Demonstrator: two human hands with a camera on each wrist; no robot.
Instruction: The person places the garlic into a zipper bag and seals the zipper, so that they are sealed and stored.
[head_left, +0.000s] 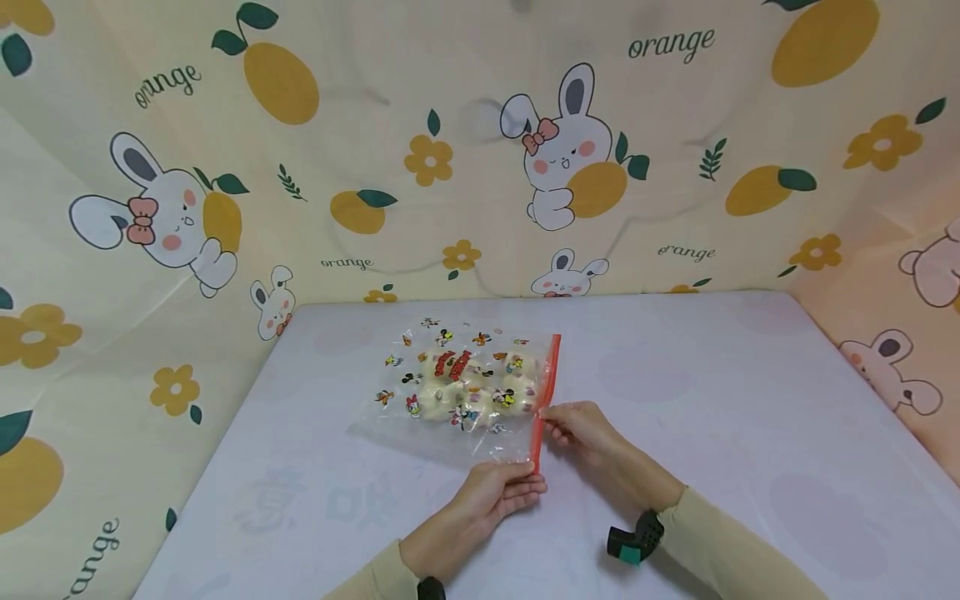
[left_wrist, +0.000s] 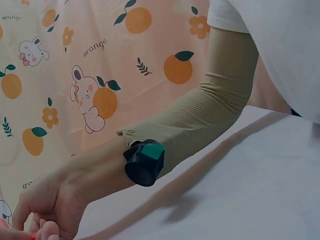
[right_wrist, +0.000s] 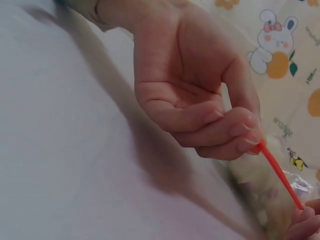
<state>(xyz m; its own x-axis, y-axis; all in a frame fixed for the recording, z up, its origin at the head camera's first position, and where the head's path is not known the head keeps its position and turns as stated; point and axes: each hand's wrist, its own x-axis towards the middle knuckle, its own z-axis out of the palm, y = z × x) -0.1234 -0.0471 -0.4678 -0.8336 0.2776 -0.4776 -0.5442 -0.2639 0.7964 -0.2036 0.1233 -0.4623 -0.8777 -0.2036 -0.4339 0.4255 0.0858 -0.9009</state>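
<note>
A clear zip bag (head_left: 442, 442) printed with small cartoon figures lies on the table, its red zip strip (head_left: 552, 367) along the right edge. Several pale cream, rounded pieces (head_left: 438, 400) show through the plastic; their kind is unclear. My left hand (head_left: 491, 492) pinches the near end of the strip between thumb and fingers. Farther up the same strip, my right hand (head_left: 588, 429) pinches it with fingertips. From the right wrist, the left hand (right_wrist: 195, 85) holds the strip (right_wrist: 280, 172), which runs to right-hand fingers (right_wrist: 302, 222). The left wrist view shows the right hand (left_wrist: 50, 200).
A white table (head_left: 675, 467) carries the bag. Patterned cloth (head_left: 465, 167) with rabbits and oranges hangs behind it and at both sides. A black wrist device (head_left: 633, 537) with a green part is on the right forearm.
</note>
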